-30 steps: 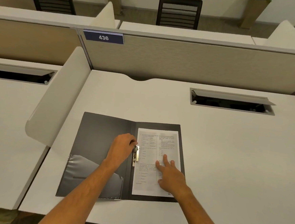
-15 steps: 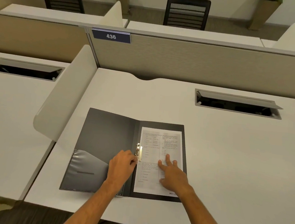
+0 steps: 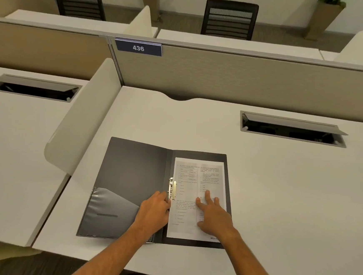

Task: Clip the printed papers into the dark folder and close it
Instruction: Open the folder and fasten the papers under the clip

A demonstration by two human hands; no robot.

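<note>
A: Folder [image 3: 134, 172] position is wanted first.

B: It is laid open near the front edge of the desk [image 3: 280, 188], toward the left corner. The printed papers [image 3: 188, 181] are spread on its right half, their left margin tucked beside the metal clip [image 3: 171, 188] at the spine.

A: And the hands?

B: The left hand [image 3: 154, 211] is set at the lower end of the clip, fingers curled against it — whether the lever is actually pinched cannot be told. The right hand [image 3: 213, 218] is pressed flat on the sheets, fingers spread, nothing gripped.

A: How is the stack expected to handle?

B: Light, limp and prone to sliding, so it is best pinned flat as it is. The clip is judged stiff and springy; it should be taken by its lever end. The cover looks thin and flexible, easily swung by its outer left edge.

A: Anything in the pocket [image 3: 109, 214]?

B: The clear pocket on the left flap is seen holding nothing.
</note>
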